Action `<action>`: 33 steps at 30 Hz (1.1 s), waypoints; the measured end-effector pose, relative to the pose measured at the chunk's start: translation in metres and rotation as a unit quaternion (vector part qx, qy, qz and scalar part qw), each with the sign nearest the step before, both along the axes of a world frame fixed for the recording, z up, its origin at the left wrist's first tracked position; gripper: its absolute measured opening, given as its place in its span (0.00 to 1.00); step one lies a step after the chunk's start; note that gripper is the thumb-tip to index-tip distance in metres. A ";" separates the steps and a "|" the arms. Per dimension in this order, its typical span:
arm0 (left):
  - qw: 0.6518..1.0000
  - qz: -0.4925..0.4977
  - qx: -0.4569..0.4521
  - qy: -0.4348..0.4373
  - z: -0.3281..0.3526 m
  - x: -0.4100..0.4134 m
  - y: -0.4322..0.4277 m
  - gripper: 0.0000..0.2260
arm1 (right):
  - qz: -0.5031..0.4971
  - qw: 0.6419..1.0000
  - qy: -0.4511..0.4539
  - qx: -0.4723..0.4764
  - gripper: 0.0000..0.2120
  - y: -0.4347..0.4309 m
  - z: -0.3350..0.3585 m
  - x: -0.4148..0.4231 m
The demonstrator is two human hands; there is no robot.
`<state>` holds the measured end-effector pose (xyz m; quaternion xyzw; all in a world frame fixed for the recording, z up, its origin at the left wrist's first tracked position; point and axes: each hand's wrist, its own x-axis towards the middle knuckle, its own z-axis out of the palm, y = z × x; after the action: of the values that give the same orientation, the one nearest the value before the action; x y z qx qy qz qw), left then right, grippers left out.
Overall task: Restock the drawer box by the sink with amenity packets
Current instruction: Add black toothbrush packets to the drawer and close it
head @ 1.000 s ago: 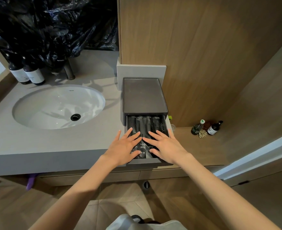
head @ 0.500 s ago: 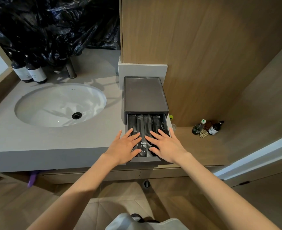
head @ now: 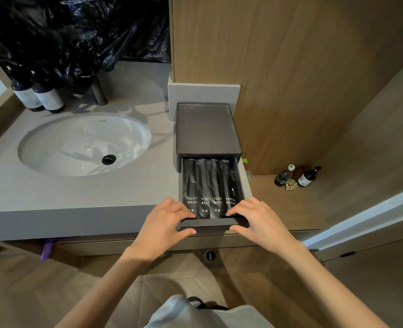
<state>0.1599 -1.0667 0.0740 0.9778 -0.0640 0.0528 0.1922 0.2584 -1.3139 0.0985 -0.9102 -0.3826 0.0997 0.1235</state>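
Left grip [head: 165, 223] and right grip [head: 259, 221] each clasp the front lip of the drawer [head: 208, 225], curled over its top edge. They hide the lower ends of the outer packets [head: 210, 190]. Four packets lie side by side, their tops tucked under the drawer box [head: 206, 129], which stands on the table [head: 124, 192] right of the sink [head: 84, 143]. Black plastic [head: 77, 31] covers most of the tap [head: 99, 94], beside two dark bottles [head: 38, 98].
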 end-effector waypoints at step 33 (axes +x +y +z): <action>0.995 0.073 0.066 0.032 0.022 0.106 0.027 0.39 | -0.059 0.997 -0.045 0.013 0.38 0.046 0.005 0.090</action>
<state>0.2659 -1.0394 0.0965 0.9916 0.0101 0.0306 0.1252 0.3487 -1.2675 0.1031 -0.9330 -0.3350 0.0466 0.1232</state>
